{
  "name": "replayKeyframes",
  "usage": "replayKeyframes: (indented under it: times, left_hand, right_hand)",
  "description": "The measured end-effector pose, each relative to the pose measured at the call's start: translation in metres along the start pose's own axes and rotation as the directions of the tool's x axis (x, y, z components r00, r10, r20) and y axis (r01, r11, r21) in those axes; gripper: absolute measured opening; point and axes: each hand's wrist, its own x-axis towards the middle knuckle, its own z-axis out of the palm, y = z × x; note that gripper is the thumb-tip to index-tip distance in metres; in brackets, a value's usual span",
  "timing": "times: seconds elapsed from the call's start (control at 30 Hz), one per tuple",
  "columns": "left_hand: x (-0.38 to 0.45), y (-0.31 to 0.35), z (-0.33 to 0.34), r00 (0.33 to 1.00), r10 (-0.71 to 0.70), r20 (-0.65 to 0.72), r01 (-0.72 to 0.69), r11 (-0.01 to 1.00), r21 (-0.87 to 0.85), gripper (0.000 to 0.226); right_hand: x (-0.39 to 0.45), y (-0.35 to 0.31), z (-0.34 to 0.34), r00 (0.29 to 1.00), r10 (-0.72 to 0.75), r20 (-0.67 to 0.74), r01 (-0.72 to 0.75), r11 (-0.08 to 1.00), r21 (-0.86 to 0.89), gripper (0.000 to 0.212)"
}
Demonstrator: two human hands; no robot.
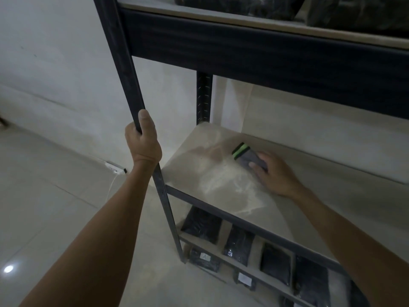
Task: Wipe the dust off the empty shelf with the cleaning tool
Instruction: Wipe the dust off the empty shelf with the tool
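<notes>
Dusty empty shelf (221, 187) is bearing a grey-and-green cleaning tool (247, 157), apparently a small brush, which the right hand (276, 173) is gripping; the left hand (143, 140) is clasping the rack's front post (126, 63).

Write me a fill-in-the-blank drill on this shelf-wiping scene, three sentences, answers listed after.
1. The left hand grips the rack's front ____.
2. The right hand presses a grey cleaning tool with a ____ stripe onto the empty shelf.
3. The black packages sit on the shelves ____ the dusty one.

Answers: post; green; below
</notes>
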Motion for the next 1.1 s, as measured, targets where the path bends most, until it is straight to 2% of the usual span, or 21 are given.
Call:
replayKeyframes:
  times: [0.03,0.1,0.17,0.23,0.3,0.43,0.47,0.53,0.6,0.73,0.8,0.87,0.93,1.03,1.1]
  left_hand:
    - [0.0,0.0,0.0,1.0,-0.002,0.002,0.002,1.0,-0.004,0.063]
    - [0.0,0.001,0.0,1.0,-0.008,0.013,0.008,1.0,-0.021,0.067]
    - [0.0,0.002,0.0,1.0,-0.012,0.029,0.013,0.999,-0.033,0.076]
    - [0.0,0.003,-0.001,0.999,-0.009,0.053,0.011,0.999,-0.043,0.081]
    - [0.0,0.004,-0.002,0.998,-0.011,0.062,0.014,0.998,-0.057,0.082]
    - [0.0,0.006,-0.001,0.998,-0.026,0.061,0.029,0.999,-0.046,0.087]
    - [-0.001,0.006,-0.002,0.998,-0.025,0.056,0.027,0.999,-0.04,0.085]
    - [-0.001,0.006,-0.001,0.998,-0.018,0.057,0.02,0.999,-0.037,0.082]
    - [0.0,0.007,-0.001,0.998,-0.017,0.06,0.02,0.999,-0.036,0.089]
    - [0.001,0.002,-0.001,0.999,-0.007,0.031,0.007,1.0,-0.005,0.107]
    - [0.001,0.001,-0.001,1.0,0.011,0.025,-0.012,1.0,0.011,0.104]
    - [0.0,0.002,-0.001,1.0,0.019,0.013,-0.019,1.0,0.015,0.097]
    - [-0.001,0.003,0.001,1.0,0.013,-0.004,-0.013,1.0,0.024,0.1]
    - [-0.002,0.003,0.002,1.0,0.018,-0.011,-0.018,0.999,0.035,0.097]
    - [-0.002,0.003,0.002,1.0,0.02,-0.02,-0.02,0.999,0.036,0.09]
  right_hand:
    - [0.006,0.006,-0.005,0.998,0.021,-0.053,-0.021,1.0,0.001,0.02]
    - [0.022,0.026,-0.017,0.984,0.1,-0.15,-0.106,0.994,-0.032,0.032]
    - [0.028,0.044,-0.019,0.967,0.195,-0.165,-0.214,0.971,-0.104,0.046]
    - [0.023,0.043,-0.008,0.96,0.216,-0.18,-0.244,0.957,-0.156,0.048]
    - [0.013,0.024,0.005,0.967,0.189,-0.172,-0.213,0.968,-0.136,0.043]
    - [0.002,-0.009,0.017,0.999,0.031,0.024,-0.03,0.999,-0.043,0.04]
    - [0.01,-0.009,0.014,1.0,0.018,0.023,-0.018,1.0,-0.008,0.041]
    - [0.04,0.003,0.007,0.994,0.048,-0.094,-0.047,0.999,0.015,0.041]
    - [0.073,0.015,-0.003,0.983,0.113,-0.145,-0.118,0.993,-0.022,0.034]
    - [0.092,0.021,0.015,0.991,0.12,-0.056,-0.125,0.987,-0.098,0.037]
    - [0.083,0.011,0.025,0.998,0.056,-0.033,-0.058,0.997,-0.045,0.037]
    - [0.073,-0.003,0.024,0.996,-0.081,0.034,0.079,0.996,0.044,0.034]
    - [0.077,-0.008,0.018,0.985,-0.146,0.093,0.134,0.983,0.128,0.031]
    - [0.112,-0.002,0.011,0.999,-0.047,-0.014,0.049,0.994,0.097,0.028]
    - [0.135,0.0,0.013,0.995,-0.036,-0.095,0.036,0.999,0.002,0.028]
